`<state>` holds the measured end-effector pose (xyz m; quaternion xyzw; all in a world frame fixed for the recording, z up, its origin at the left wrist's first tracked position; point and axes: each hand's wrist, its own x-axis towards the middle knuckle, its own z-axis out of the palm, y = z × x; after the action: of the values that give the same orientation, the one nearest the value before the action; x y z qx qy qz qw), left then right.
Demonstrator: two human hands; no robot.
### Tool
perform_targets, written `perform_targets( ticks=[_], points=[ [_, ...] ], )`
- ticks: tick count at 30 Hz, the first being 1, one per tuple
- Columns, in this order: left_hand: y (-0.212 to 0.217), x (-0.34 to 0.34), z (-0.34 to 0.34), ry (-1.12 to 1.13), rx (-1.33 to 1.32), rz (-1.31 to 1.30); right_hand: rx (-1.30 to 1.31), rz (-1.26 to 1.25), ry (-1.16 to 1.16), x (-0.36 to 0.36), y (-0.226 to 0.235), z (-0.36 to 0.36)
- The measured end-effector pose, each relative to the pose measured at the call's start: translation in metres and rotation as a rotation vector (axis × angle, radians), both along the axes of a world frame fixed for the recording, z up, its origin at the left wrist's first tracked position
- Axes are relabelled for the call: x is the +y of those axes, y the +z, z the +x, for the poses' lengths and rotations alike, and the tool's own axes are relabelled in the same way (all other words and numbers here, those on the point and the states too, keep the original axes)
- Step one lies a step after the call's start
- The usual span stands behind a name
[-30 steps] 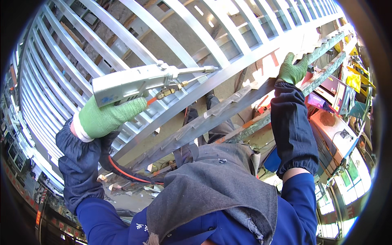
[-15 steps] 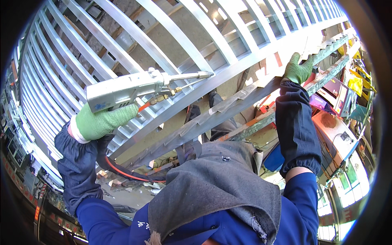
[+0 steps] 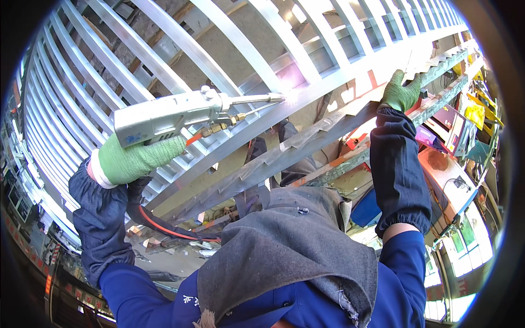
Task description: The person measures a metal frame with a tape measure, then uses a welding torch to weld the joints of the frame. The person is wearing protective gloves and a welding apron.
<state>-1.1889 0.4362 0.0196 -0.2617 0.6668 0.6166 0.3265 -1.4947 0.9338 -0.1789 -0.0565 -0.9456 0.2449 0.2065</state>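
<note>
Welding gun (image 3: 164, 116) sits tight in your left hand (image 3: 136, 159), tip sparking on the metal grille's (image 3: 328, 87) rail. Your right hand (image 3: 401, 92) grips that rail's edge nearby; sparks could burn it.

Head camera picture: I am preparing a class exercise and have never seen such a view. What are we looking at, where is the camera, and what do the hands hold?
The camera sits on the person's head and looks down at their own arms; its fisheye lens bends straight bars into curves. Both hands wear green gloves and dark blue sleeves. The left hand grips a silver handheld welding gun, whose thin nozzle meets a pale metal rail of a large grille of parallel bars, where a bright glow shows. A red and black hose hangs from the gun. The right hand rests on the rail further along. A grey cloth hangs at the person's chest.
</note>
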Motion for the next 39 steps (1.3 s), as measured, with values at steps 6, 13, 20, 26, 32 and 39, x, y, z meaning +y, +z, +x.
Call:
perform_targets(
  ticks=[6,13,20,26,32,39],
  points=[
    [0.0,-0.002,0.001,0.003,-0.015,-0.005,0.016,-0.005,0.036,-0.001,0.002,-0.001],
    [0.003,0.0,0.0,0.002,0.001,-0.012,0.003,-0.035,0.056,-0.007,0.011,0.002],
    [0.004,-0.002,0.001,-0.012,-0.007,-0.013,-0.033,-0.056,0.032,-0.012,0.015,0.004],
    [0.006,-0.002,0.002,-0.007,-0.027,-0.004,-0.018,0.034,0.028,-0.008,0.012,0.002],
    [0.005,-0.004,0.007,0.006,-0.059,-0.027,0.005,-0.029,0.053,-0.005,0.009,0.001],
    [0.007,-0.005,0.008,0.003,-0.049,-0.026,0.008,-0.037,0.071,-0.01,0.013,0.003]
  ],
)
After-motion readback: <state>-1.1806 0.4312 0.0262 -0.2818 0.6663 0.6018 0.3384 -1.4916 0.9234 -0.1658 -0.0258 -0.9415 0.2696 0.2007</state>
